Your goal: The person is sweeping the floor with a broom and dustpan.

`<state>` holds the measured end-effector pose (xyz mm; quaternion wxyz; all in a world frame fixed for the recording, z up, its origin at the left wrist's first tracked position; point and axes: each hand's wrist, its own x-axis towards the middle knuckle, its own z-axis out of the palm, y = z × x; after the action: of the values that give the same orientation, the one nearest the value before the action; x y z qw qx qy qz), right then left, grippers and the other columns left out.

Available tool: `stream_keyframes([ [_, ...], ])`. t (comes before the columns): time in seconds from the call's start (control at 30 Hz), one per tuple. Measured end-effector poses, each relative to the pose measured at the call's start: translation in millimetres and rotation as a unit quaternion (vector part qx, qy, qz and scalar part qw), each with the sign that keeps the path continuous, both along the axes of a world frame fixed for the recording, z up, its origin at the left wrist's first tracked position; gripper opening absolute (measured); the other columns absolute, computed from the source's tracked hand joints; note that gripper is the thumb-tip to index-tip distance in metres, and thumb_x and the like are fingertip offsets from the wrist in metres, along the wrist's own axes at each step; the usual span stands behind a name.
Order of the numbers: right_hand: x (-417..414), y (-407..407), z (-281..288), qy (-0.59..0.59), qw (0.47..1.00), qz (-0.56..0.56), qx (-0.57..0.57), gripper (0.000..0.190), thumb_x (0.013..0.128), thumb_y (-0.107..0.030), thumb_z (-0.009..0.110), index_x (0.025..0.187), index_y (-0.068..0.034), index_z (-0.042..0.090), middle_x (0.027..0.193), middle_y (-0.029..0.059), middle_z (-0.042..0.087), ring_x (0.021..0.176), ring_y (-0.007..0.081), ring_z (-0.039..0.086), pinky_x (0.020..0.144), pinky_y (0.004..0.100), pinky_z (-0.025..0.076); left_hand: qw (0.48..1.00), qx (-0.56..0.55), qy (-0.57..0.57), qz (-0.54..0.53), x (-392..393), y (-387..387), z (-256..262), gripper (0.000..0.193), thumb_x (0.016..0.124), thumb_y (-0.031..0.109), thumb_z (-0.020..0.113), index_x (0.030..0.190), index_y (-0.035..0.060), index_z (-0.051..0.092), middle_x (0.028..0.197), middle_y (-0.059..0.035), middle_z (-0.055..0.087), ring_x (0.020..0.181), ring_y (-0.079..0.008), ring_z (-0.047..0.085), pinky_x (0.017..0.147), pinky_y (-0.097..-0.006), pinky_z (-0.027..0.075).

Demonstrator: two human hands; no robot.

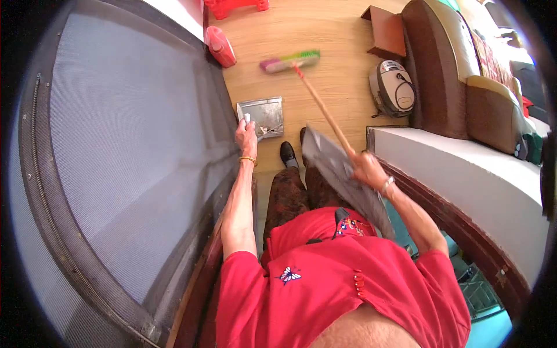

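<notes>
My right hand (370,170) grips the wooden handle of a broom (324,106). The broom's head (290,61), with purple, yellow and green bristles, is out ahead over the wood-look floor and looks blurred. A grey cloth or sheet (343,174) hangs under my right hand; whether the hand holds it too I cannot tell. My left hand (247,138) is closed around the upright handle of a metal dustpan (263,111), its white tip (247,117) showing above the fingers. Some small debris (264,130) lies in the pan, just before my shoes.
A screen door (130,143) with grey mesh stands along my left. Ahead of it is a pink plastic jug (220,46), with a red plastic stool (237,6) beyond. To the right are a rice cooker (394,89), a brown box (383,32), a sofa (439,74) and a white low wall (461,161).
</notes>
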<state>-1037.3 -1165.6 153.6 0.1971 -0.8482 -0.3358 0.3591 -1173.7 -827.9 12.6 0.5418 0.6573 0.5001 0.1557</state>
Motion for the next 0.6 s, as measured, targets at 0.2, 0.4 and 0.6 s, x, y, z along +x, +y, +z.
stream_keyframes([
  [0.2,-45,-59,110,0.145,0.975,-0.155,-0.059,0.067,0.055,-0.003,0.058,0.122,-0.001,0.049,0.054,0.0143,0.042,0.05,0.0134,0.045,0.05,0.0298,0.041,1.0,-0.008,-0.01,-0.02,3,-12,-6,0.015,0.08,0.015,0.056,0.084,0.0013,0.053,0.062,-0.0035,0.043,0.059,-0.0122,0.041,0.053,-0.0302,0.036],
  [0.4,-69,-94,145,0.212,0.933,-0.292,-0.001,0.068,0.054,0.003,0.059,0.121,-0.001,0.051,0.058,0.0004,0.049,0.055,0.0064,0.045,0.049,0.0235,0.041,0.999,0.001,-0.037,-0.012,-24,-14,-20,0.012,0.081,0.013,0.054,0.081,0.0017,0.052,0.059,-0.0006,0.039,0.056,-0.0114,0.037,0.05,-0.0295,0.032],
  [0.6,-58,-159,136,0.077,0.953,-0.291,0.04,0.061,0.056,0.0,0.062,0.116,-0.005,0.055,0.062,-0.0018,0.05,0.056,0.006,0.045,0.05,0.0239,0.041,0.99,-0.07,-0.122,-0.007,-22,-60,19,0.025,0.084,0.012,0.054,0.106,0.0017,0.058,0.07,0.0054,0.048,0.06,-0.0069,0.041,0.053,-0.0238,0.035],
])
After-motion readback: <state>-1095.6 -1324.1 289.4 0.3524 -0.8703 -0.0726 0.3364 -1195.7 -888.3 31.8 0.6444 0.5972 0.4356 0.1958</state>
